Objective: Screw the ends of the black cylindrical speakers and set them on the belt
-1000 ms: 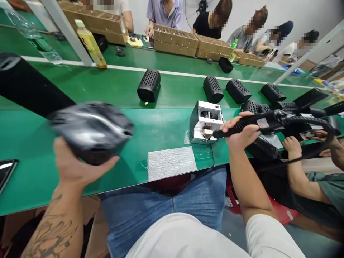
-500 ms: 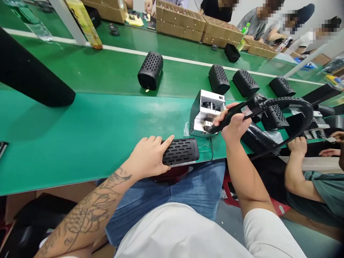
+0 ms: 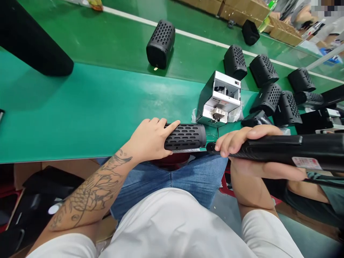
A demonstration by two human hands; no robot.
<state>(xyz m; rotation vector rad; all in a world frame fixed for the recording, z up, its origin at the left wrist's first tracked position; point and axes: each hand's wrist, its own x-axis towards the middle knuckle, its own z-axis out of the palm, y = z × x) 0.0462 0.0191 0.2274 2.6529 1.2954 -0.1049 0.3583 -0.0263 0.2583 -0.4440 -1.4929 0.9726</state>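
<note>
- Holding slotted housing point(image 3: 188, 137) with curled left hand point(image 3: 150, 139), at near edge of table point(image 3: 107, 118).
- Wrapping right hand point(image 3: 247, 136) around black tool point(image 3: 295, 147), just beside slotted housing.
- Having silver machine point(image 3: 221, 99) beyond, before other housings point(image 3: 238, 61).

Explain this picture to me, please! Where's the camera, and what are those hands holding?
There's no robot here. Someone wears a camera on their head, so we look down as they do. Their left hand grips a black slotted case at the near edge of the green table. Their right hand holds a long black tool, its tip close to the case's end. Farther back stand a silver-and-black machine and more black cases.
</note>
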